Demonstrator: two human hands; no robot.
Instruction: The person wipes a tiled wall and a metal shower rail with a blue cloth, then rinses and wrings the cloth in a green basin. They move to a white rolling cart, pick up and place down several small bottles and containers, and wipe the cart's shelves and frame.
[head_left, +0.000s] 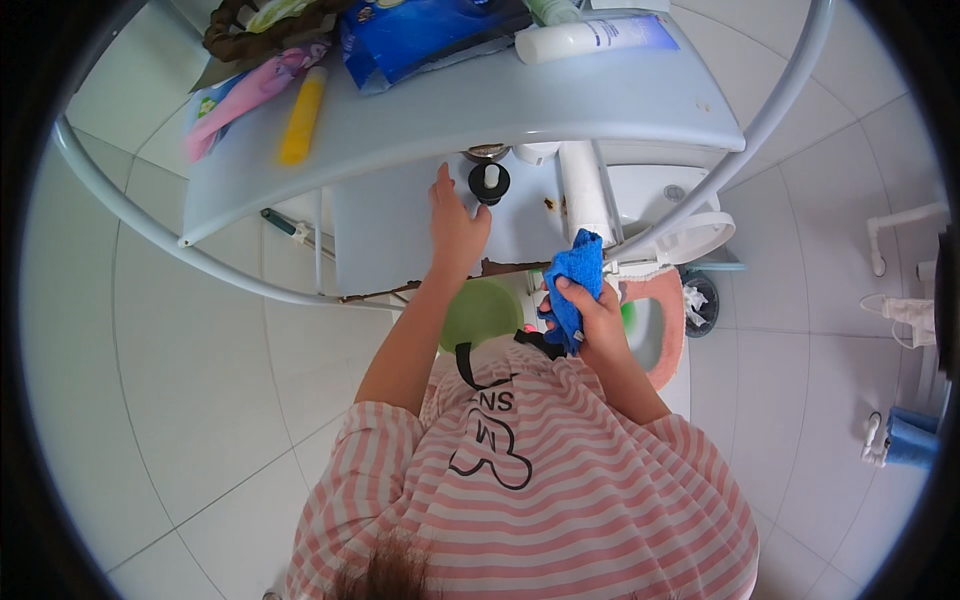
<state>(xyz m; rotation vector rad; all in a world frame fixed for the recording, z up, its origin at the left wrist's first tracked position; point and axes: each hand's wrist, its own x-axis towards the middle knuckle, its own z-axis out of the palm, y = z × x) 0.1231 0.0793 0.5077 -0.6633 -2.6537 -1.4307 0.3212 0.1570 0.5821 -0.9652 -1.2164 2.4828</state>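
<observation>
My left hand (457, 225) reaches over the lower shelf (390, 232) with its fingers apart and nothing held. Just to its right stands a black bottle with a white pump or cap (490, 185); whether the thumb touches it I cannot tell. A folded blue cloth (576, 281) is gripped in my right hand (592, 311), near the shelf's front right corner. Beside that corner, a white cylindrical roll or tube (585, 187) lies along the shelf's right side. Behind the black bottle, a round container (486, 152) and a white container (537, 153) are partly hidden by the upper shelf.
The upper shelf (450, 120) holds a yellow tube (304, 116), a pink item (251, 105), a blue plastic package (427, 34) and a white tube (592, 39). Below are a green basin (482, 315), a toilet with a pink seat cover (671, 330) and a waste bin (701, 304). Curved rails flank the rack.
</observation>
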